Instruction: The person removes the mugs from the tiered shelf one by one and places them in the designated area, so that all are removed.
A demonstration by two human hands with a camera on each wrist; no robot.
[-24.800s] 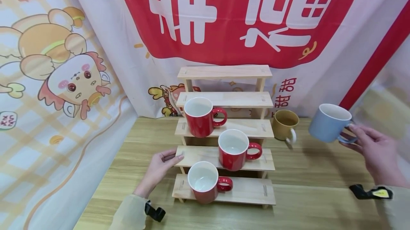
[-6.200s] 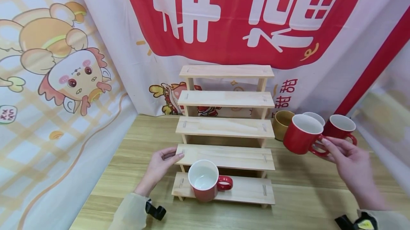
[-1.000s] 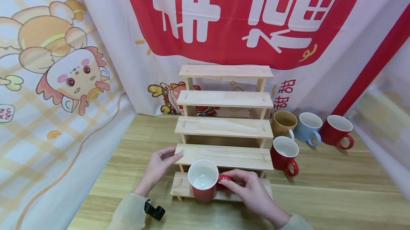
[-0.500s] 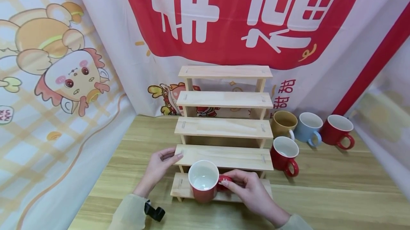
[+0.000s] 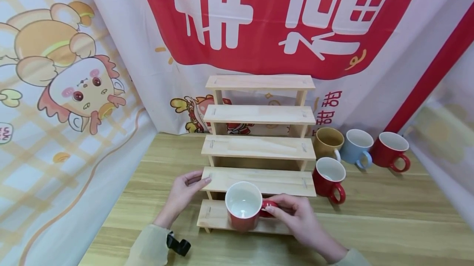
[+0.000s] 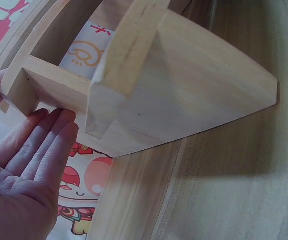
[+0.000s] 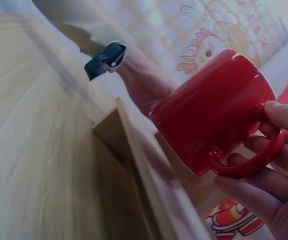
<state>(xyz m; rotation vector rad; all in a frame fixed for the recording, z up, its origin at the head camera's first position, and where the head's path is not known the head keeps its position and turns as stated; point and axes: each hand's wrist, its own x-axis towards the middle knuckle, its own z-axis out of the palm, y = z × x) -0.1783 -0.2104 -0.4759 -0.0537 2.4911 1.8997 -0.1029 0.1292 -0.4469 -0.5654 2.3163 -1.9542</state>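
Note:
A wooden stepped stand (image 5: 259, 146) rises in the middle of the head view. My left hand (image 5: 187, 187) pinches the left end of its second step from the bottom, thumb on top and fingers beneath. In the left wrist view, the fingers of the left hand (image 6: 34, 155) lie under the board. My right hand (image 5: 296, 216) grips the handle of a red mug (image 5: 243, 212) with a white inside. The mug is upright over the lowest step. In the right wrist view, the red mug (image 7: 209, 115) appears raised a little off the board, with fingers through its handle.
Right of the stand, on the wood-grain table (image 5: 370, 233), stand a brown mug (image 5: 326, 150), a light blue mug (image 5: 353, 150) and a red mug (image 5: 383, 155). Another red mug (image 5: 324, 181) stands in front of the brown one. A printed cloth (image 5: 281, 62) hangs behind.
Since the oldest frame, two red mugs have gone from the steps to the table and the blue mug was set down. Just now the held mug shifted right and slightly up. The left hand stayed.

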